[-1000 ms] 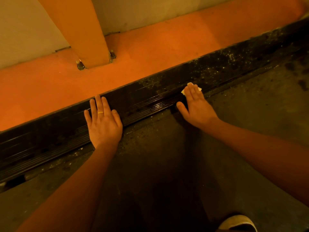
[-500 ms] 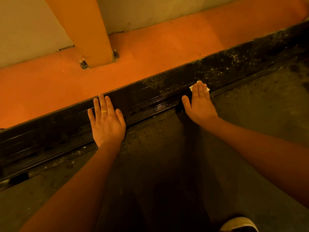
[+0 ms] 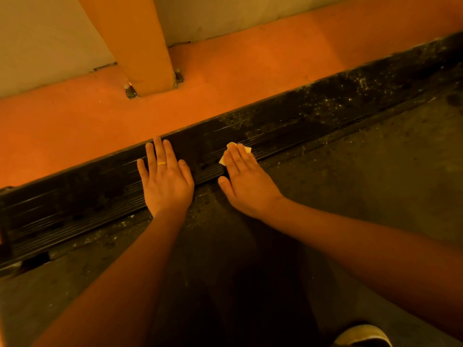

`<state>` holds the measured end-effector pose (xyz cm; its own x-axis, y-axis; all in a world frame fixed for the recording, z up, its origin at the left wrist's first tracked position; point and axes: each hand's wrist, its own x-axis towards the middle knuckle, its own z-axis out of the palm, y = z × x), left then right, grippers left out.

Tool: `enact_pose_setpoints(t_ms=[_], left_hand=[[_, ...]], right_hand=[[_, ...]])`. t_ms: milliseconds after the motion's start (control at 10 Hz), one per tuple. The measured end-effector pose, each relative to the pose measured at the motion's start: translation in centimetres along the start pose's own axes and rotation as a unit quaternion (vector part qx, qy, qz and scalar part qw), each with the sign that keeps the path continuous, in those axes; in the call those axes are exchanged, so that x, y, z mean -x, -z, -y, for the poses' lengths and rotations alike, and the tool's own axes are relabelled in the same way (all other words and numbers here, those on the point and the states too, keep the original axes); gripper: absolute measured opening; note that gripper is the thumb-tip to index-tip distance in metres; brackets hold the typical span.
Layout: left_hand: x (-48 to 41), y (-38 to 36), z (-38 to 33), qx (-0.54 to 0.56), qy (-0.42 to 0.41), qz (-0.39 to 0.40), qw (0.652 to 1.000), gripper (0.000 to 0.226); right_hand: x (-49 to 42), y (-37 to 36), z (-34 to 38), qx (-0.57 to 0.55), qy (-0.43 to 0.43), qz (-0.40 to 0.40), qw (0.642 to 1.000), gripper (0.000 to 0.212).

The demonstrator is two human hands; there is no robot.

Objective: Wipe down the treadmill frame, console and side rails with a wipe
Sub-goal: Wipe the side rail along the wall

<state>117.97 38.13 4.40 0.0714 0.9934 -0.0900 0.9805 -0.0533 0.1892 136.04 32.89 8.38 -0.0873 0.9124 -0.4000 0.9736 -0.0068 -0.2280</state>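
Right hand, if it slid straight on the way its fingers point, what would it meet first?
The right hand, pressing the wipe, would cross the bare side rail to its far edge, then the orange surface. Height change there is unclear.

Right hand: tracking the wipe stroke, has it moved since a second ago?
Yes. The right hand slid the wipe left along the side rail, nearer the orange post and the left hand.

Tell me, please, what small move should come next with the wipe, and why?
Probably slide the right hand and its wipe rightward along the side rail: pale specks cover that stretch, while the left hand braces flat beside it.
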Motion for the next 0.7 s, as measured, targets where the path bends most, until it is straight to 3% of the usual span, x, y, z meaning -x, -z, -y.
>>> enact_pose_setpoints(t_ms=[100,300,500,600,700], left_hand=[[0.0,0.0,0.1,0.005,-0.002,0.007,1.000,0.061],[0.0,0.0,0.1,0.002,0.003,0.009,1.000,0.061],[0.1,0.1,0.0,0.006,0.002,0.007,1.000,0.060],[0.1,0.2,-0.1,0.008,0.000,0.006,1.000,0.060],[0.1,0.2,0.0,0.004,0.001,0.006,1.000,0.060]], right_hand=[[-0.2,0.2,-2.9,0.001,0.001,-0.031,1.000,0.065],[0.4,0.4,-7.3,0.003,-0.103,-0.069,0.992,0.064],[0.3,-0.1,-4.1,-0.010,-0.004,-0.047,0.999,0.075],[0.4,0.5,-7.4,0.003,-0.029,-0.068,0.997,0.075],[0.6,1.3,-11.0,0.014,-0.110,-0.071,0.991,0.075]])
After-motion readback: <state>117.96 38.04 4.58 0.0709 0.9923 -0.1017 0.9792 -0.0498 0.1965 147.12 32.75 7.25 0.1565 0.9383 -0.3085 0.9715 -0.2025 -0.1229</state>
